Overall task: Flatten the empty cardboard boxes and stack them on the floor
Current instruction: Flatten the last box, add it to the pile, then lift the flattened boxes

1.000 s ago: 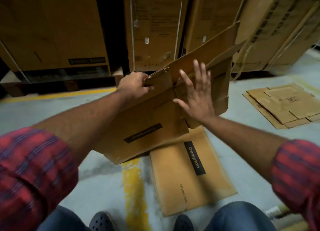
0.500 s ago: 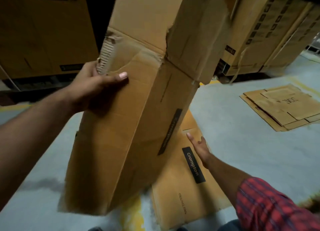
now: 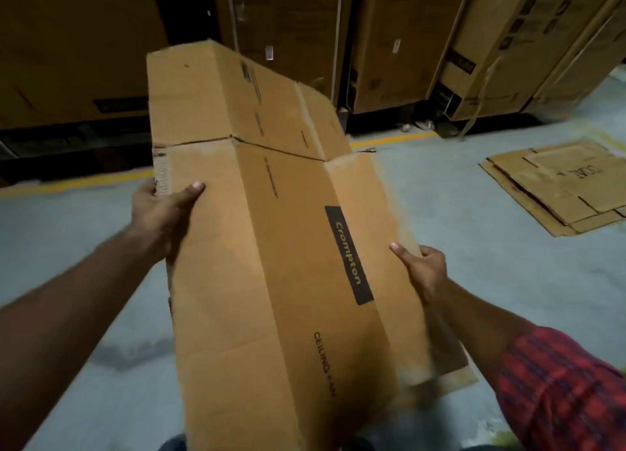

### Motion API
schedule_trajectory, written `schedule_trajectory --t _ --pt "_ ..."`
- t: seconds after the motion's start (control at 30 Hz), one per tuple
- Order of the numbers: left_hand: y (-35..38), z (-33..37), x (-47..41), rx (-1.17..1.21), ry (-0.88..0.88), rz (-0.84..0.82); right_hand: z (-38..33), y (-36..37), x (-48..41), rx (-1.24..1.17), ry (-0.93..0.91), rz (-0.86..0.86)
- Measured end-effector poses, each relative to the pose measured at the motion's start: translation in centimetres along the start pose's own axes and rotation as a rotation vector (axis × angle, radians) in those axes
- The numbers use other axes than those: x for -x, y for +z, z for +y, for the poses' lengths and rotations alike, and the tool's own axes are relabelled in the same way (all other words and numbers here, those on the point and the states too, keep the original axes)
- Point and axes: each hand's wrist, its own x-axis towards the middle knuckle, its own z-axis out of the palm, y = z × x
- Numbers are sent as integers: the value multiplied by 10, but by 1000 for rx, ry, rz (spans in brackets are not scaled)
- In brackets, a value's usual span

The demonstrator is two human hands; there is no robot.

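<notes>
A long flattened brown cardboard box (image 3: 271, 247) with a black "Crompton" label lies nearly level in front of me, its end flaps spread at the far end. My left hand (image 3: 162, 216) grips its left edge, thumb on top. My right hand (image 3: 421, 269) holds its right edge, thumb on top. Under the box, a corner of another flattened carton (image 3: 454, 379) shows on the floor at the lower right; the rest of it is hidden.
A stack of flattened cartons (image 3: 555, 186) lies on the grey floor at the right. Tall cartons (image 3: 406, 44) stand along the back behind a yellow floor line (image 3: 74, 183). My knees and red plaid sleeve (image 3: 555, 389) are at the bottom.
The box has gone from standing up on end in my left hand to lying flat and level. My right hand has come up from the floor carton and taken the box's right edge.
</notes>
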Motion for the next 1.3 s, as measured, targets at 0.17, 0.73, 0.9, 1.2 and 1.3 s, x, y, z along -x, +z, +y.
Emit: schedule_trajectory --t 0.17,0.73,0.9,1.2,1.3 --pt "31 -90 -14 -90 -102 84 11 -27 -14 306 -38 206" --pt "150 -323 -17 -564 -685 -371 153 -66 -114 672 80 314" --pt "140 -395 2 -807 -715 -384 200 -37 -140 821 146 279" --pt "146 -407 20 -866 -603 -199 214 -57 -169 915 145 143" --pt "146 -406 27 -906 -572 -229 213 -38 -159 1043 80 45"
